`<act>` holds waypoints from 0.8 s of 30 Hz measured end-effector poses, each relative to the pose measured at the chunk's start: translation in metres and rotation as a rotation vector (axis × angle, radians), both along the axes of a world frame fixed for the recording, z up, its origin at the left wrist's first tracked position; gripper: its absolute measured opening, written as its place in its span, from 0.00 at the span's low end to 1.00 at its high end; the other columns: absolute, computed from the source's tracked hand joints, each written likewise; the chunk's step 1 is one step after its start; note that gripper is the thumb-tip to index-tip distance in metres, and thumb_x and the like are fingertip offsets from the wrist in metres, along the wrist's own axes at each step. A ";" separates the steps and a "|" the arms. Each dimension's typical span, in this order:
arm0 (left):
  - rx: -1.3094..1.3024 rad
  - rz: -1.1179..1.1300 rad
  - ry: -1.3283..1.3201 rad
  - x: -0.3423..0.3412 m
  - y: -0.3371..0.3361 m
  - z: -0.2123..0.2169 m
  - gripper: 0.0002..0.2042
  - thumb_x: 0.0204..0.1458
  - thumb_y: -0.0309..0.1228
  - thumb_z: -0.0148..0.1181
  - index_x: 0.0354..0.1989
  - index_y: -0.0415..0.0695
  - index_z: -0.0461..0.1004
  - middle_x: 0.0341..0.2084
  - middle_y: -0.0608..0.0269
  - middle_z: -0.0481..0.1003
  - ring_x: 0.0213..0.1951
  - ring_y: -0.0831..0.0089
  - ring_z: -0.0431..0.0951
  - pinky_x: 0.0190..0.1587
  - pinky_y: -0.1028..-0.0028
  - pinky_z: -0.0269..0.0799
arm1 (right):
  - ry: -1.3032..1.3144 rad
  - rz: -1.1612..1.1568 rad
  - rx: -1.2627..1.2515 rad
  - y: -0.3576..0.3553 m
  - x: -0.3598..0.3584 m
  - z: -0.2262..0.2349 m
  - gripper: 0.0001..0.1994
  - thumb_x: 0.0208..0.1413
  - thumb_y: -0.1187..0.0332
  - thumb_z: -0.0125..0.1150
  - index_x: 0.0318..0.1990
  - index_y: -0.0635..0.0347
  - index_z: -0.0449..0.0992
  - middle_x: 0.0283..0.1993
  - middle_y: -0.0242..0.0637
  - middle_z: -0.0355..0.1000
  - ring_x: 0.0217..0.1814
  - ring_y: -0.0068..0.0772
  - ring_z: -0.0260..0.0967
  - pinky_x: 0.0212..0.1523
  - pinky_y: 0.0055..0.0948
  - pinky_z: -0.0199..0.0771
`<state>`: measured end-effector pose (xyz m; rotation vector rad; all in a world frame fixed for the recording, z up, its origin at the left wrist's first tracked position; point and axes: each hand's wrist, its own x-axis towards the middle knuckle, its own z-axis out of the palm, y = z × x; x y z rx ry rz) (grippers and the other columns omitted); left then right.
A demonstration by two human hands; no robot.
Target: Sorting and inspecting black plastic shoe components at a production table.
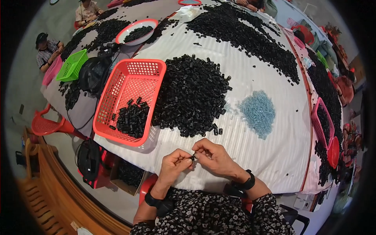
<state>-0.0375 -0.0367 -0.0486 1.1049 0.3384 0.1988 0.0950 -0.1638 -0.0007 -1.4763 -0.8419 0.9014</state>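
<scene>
1. Hands meet at the near edge of the surface (270,156), which is covered in white ribbed cloth.
2. Left hand (174,162) has its fingers pinched on one end of a small black part (192,157).
3. Right hand (213,156) has its fingers closed on the other end of the same part, so both hands grasp it between them, just above the cloth.
4. Black pile (192,96) of like parts lies just beyond the hands, with a few strays at its near edge.
5. Red basket (133,78) sits touching the pile's left side and holds a small heap of black parts in its near corner.
6. Blue pile (258,111) of tiny pale pieces lies right of the black pile, apart from it.
7. Green basket (72,64) and a white bowl (129,37) stand farther off to the left.
8. Both wrists carry black bands.
</scene>
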 end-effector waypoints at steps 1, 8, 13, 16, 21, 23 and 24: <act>0.017 0.005 0.006 -0.001 -0.001 0.000 0.04 0.54 0.22 0.54 0.36 0.35 0.70 0.26 0.61 0.75 0.28 0.80 0.74 0.34 0.79 0.73 | 0.004 -0.005 0.003 0.000 0.001 -0.001 0.06 0.56 0.72 0.52 0.39 0.64 0.70 0.29 0.28 0.66 0.27 0.14 0.61 0.29 0.18 0.63; 0.055 0.003 0.029 0.000 -0.002 0.003 0.04 0.53 0.22 0.55 0.36 0.35 0.70 0.25 0.63 0.75 0.27 0.81 0.74 0.32 0.81 0.72 | -0.253 0.151 -0.057 -0.006 0.005 -0.001 0.06 0.57 0.74 0.49 0.40 0.65 0.65 0.31 0.42 0.69 0.31 0.31 0.69 0.29 0.27 0.68; 0.125 0.026 0.044 0.001 -0.005 0.003 0.03 0.53 0.21 0.55 0.34 0.35 0.71 0.24 0.64 0.74 0.26 0.83 0.72 0.30 0.83 0.70 | -0.359 0.157 -0.024 -0.008 -0.001 -0.012 0.07 0.58 0.73 0.48 0.42 0.64 0.65 0.33 0.44 0.67 0.31 0.42 0.69 0.30 0.33 0.68; 0.197 0.054 0.075 0.004 -0.008 0.002 0.02 0.52 0.20 0.56 0.32 0.35 0.71 0.23 0.65 0.74 0.25 0.84 0.71 0.28 0.84 0.68 | -0.514 0.184 -0.017 -0.008 -0.002 -0.017 0.08 0.55 0.75 0.48 0.43 0.64 0.63 0.33 0.46 0.65 0.34 0.50 0.68 0.33 0.37 0.68; 0.247 0.114 0.083 0.003 -0.013 -0.011 0.02 0.51 0.20 0.56 0.30 0.36 0.70 0.21 0.67 0.73 0.23 0.85 0.70 0.26 0.85 0.67 | -0.792 0.186 0.083 -0.005 -0.005 -0.030 0.09 0.47 0.76 0.53 0.36 0.62 0.61 0.31 0.42 0.63 0.35 0.45 0.67 0.33 0.37 0.69; 0.208 0.143 0.089 0.002 -0.016 -0.013 0.03 0.51 0.20 0.57 0.28 0.37 0.69 0.20 0.67 0.73 0.23 0.85 0.70 0.26 0.85 0.66 | -0.893 0.179 0.090 -0.006 -0.007 -0.031 0.10 0.46 0.75 0.53 0.37 0.64 0.62 0.31 0.42 0.63 0.33 0.43 0.66 0.32 0.36 0.69; 0.209 0.144 0.091 0.003 -0.017 -0.013 0.03 0.51 0.20 0.57 0.28 0.37 0.69 0.20 0.67 0.73 0.23 0.85 0.70 0.26 0.85 0.66 | -0.995 0.177 0.098 -0.006 -0.008 -0.031 0.12 0.46 0.74 0.54 0.38 0.65 0.63 0.30 0.41 0.63 0.32 0.42 0.66 0.32 0.35 0.69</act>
